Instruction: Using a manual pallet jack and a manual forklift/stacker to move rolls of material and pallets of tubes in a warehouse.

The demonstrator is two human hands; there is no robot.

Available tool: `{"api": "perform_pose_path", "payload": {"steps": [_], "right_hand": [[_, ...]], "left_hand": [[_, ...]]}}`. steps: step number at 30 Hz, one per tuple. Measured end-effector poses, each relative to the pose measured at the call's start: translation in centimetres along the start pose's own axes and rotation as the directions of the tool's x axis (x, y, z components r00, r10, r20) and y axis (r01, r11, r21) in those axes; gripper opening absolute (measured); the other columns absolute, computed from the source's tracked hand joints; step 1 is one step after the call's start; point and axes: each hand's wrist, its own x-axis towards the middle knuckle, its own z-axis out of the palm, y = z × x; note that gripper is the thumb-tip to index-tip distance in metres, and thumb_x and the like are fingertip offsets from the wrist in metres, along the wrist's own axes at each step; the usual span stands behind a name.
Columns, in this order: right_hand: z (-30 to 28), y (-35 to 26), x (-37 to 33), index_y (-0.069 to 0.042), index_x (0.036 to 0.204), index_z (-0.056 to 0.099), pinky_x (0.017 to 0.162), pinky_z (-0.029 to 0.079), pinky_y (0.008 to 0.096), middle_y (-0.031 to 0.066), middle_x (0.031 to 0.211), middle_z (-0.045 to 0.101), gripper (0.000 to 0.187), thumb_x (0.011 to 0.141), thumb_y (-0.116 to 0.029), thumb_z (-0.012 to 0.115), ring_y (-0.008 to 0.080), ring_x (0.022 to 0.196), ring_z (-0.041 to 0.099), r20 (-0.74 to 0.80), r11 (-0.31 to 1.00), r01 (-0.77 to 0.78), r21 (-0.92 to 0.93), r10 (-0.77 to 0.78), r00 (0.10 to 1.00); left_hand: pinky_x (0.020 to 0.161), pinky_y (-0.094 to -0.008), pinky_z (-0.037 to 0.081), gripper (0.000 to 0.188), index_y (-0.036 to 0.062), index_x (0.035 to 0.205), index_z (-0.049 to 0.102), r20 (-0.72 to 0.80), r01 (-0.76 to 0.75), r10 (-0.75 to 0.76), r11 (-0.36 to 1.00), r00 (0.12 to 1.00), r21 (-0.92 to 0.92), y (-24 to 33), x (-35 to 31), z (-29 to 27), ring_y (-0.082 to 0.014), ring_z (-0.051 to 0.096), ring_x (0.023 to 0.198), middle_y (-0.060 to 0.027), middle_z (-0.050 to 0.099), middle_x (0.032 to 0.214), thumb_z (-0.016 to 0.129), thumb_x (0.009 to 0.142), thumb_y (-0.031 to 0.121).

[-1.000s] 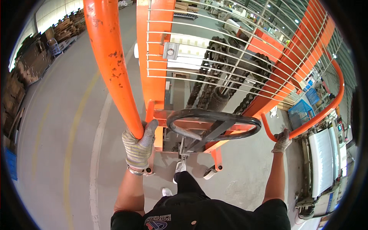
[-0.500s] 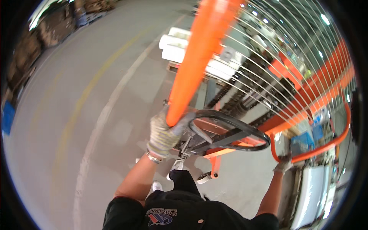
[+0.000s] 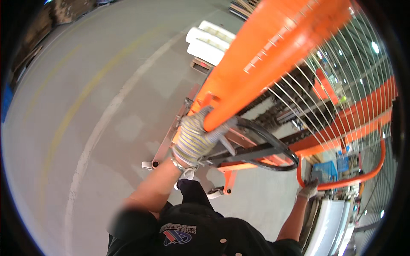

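An orange manual stacker (image 3: 294,30) with a wire mesh guard (image 3: 346,89) stands right in front of me. My left hand (image 3: 192,136), in a striped knit glove, is wrapped round the lower end of its left orange tube handle (image 3: 239,100). Beside that hand is a black loop-shaped steering handle (image 3: 273,143). On the right, my right hand (image 3: 308,189), gloved too, is closed round the curved right orange handle (image 3: 358,178). Low on the stacker are white wheels (image 3: 215,193), close to my shoes.
White rolls (image 3: 209,42) lie on a wooden pallet (image 3: 200,65) beyond the stacker. Yellow (image 3: 92,104) and white (image 3: 102,119) lines mark the grey floor at left. Large brown boxes (image 3: 68,10) stand far left. Blue crates (image 3: 326,170) and a long white panel (image 3: 326,224) are at right.
The stacker has turned in view, its left upright now broader and further right. My left hand has shifted slightly up and right with the handle; both hands keep their hold.
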Motion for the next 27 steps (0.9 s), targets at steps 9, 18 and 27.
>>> {"api": "perform_pose_path", "payload": {"steps": [9,18,27], "right_hand": [[1.5,-1.4,-2.0,-0.015,0.063,0.039,0.043,0.035,0.0278,-0.0044,0.049,0.028,0.026,0.081,-0.020,0.058,0.0088,0.038,0.025,-0.047,0.999,0.039,-0.013,-0.039,0.998],[1.1,-1.6,-2.0,-0.014,0.064,0.044,0.040,0.031,0.0275,-0.0052,0.047,0.030,0.023,0.080,-0.018,0.060,0.0078,0.037,0.027,-0.047,0.998,0.053,0.015,-0.052,0.998],[2.2,-1.6,-2.8,-0.015,0.063,0.044,0.038,0.031,0.0260,-0.0045,0.044,0.030,0.022,0.078,-0.019,0.060,0.0075,0.035,0.027,-0.098,0.994,0.113,-0.004,-0.113,0.989]], "left_hand": [[0.043,-0.0206,0.032,0.020,0.0055,0.065,0.050,-0.168,0.278,-0.344,0.905,0.924,-0.323,0.3,-0.3,2.5,-0.0045,0.043,0.048,0.0019,0.046,0.053,0.068,0.075,0.007],[0.038,-0.0220,0.032,0.023,0.0061,0.068,0.048,-0.093,0.317,-0.380,0.863,0.920,-0.393,-0.5,-1.0,2.1,-0.0072,0.042,0.040,0.0010,0.045,0.051,0.068,0.076,0.012],[0.037,-0.0225,0.032,0.024,0.0070,0.066,0.046,-0.152,0.314,-0.389,0.875,0.909,-0.368,-0.7,-1.1,2.1,-0.0062,0.042,0.041,0.0021,0.044,0.053,0.068,0.076,0.009]]}}
